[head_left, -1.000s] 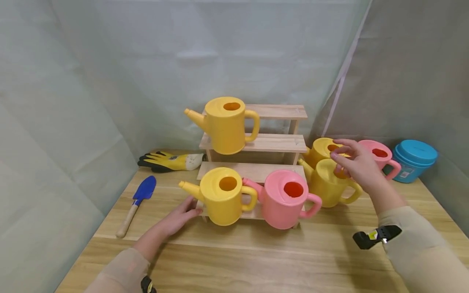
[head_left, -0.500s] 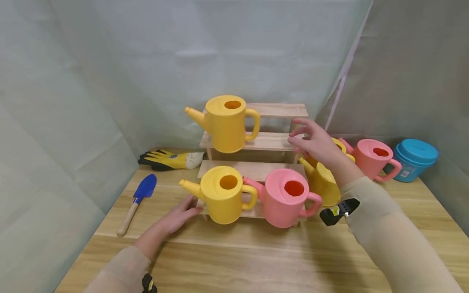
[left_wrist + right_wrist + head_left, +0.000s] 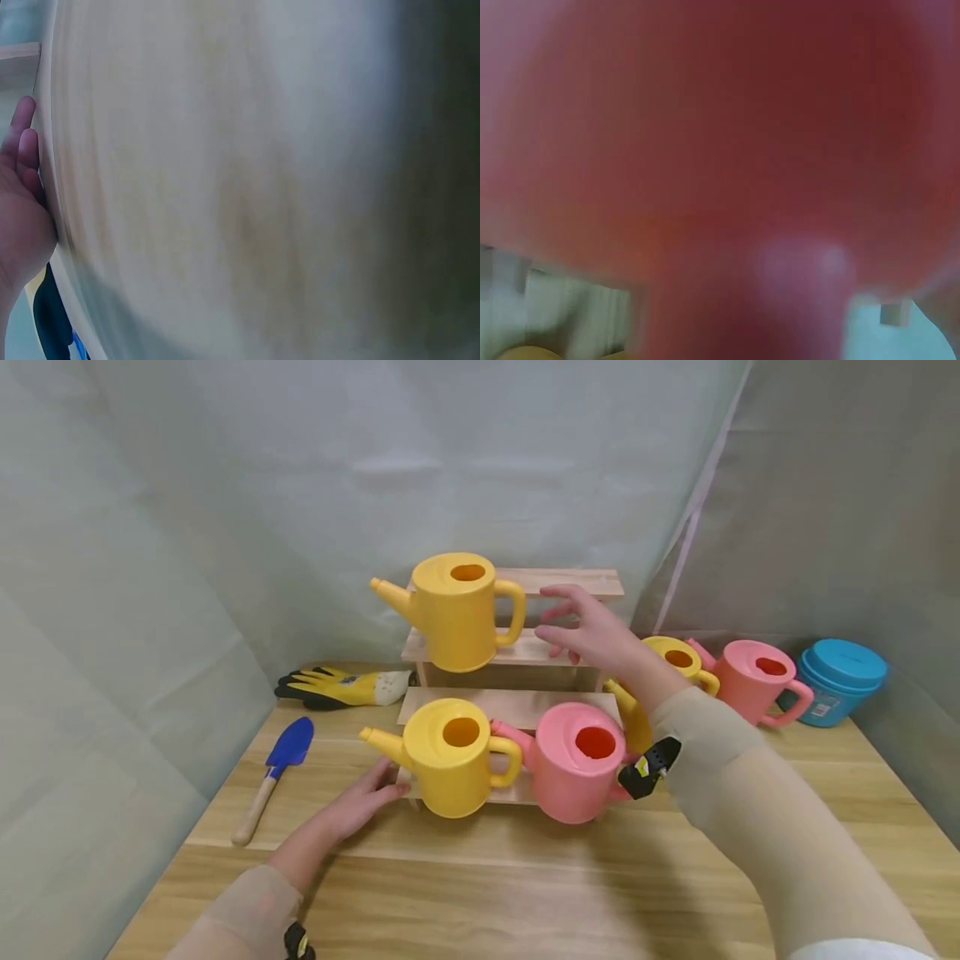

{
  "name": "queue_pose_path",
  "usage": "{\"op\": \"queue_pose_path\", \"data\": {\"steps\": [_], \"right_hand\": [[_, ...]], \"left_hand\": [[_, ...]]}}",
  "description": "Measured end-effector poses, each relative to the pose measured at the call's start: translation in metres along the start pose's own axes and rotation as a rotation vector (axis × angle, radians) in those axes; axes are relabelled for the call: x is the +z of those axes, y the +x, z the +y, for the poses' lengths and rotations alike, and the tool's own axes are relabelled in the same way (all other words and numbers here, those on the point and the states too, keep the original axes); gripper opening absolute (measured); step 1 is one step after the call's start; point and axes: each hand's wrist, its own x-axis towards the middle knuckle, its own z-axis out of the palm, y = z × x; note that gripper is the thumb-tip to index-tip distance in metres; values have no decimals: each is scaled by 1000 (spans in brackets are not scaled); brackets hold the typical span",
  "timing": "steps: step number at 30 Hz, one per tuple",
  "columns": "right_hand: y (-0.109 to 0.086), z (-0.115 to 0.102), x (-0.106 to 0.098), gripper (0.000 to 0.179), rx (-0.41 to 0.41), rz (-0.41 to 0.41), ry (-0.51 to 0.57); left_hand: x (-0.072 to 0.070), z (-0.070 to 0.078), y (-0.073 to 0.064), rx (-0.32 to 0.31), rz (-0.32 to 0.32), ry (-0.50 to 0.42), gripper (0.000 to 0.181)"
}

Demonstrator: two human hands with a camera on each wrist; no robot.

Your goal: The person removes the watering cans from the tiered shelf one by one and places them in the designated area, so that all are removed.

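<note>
In the head view, a yellow watering can (image 3: 453, 614) stands on an upper step of a wooden tiered stand (image 3: 600, 582). My right hand (image 3: 596, 631) is just right of its handle, with fingers spread, loosely bent and holding nothing. Another yellow watering can (image 3: 452, 760) and a pink watering can (image 3: 573, 768) stand side by side on the lowest step. My left hand (image 3: 362, 799) rests against the left end of that step; the left wrist view shows its fingers (image 3: 26, 124) relaxed. Blurred pink plastic (image 3: 727, 150) fills most of the right wrist view.
To the right, behind my right forearm, stand a yellow watering can (image 3: 671, 653), another one mostly hidden, a pink watering can (image 3: 753, 681) and a blue lidded tub (image 3: 838, 685). A yellow-black glove (image 3: 345, 687) and a blue trowel (image 3: 288, 743) lie on the left.
My right hand has moved left, away from the cans at the right, to near the upper yellow watering can's handle. My left hand has stayed at the stand.
</note>
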Motion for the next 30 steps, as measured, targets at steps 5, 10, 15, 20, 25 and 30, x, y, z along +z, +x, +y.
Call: {"op": "queue_pose_path", "data": {"steps": [5, 10, 15, 20, 25, 30], "right_hand": [[9, -12, 5, 62, -3, -9, 1], [15, -20, 8, 66, -15, -38, -10], [15, -23, 11, 69, -27, -90, -2], [12, -25, 9, 73, -7, -104, -16], [12, -28, 9, 72, -7, -120, -6], [15, -32, 14, 66, 4, -107, 31]], "left_hand": [[-1, -2, 1, -9, 2, -3, 75], [-2, -3, 0, -7, 6, -7, 75], [-1, -4, -2, -12, 8, -12, 70], [-2, -3, -1, -9, 7, -9, 72], [-3, -2, -1, -2, -1, -18, 74], [-3, -4, -1, 18, 2, -12, 74]]}}
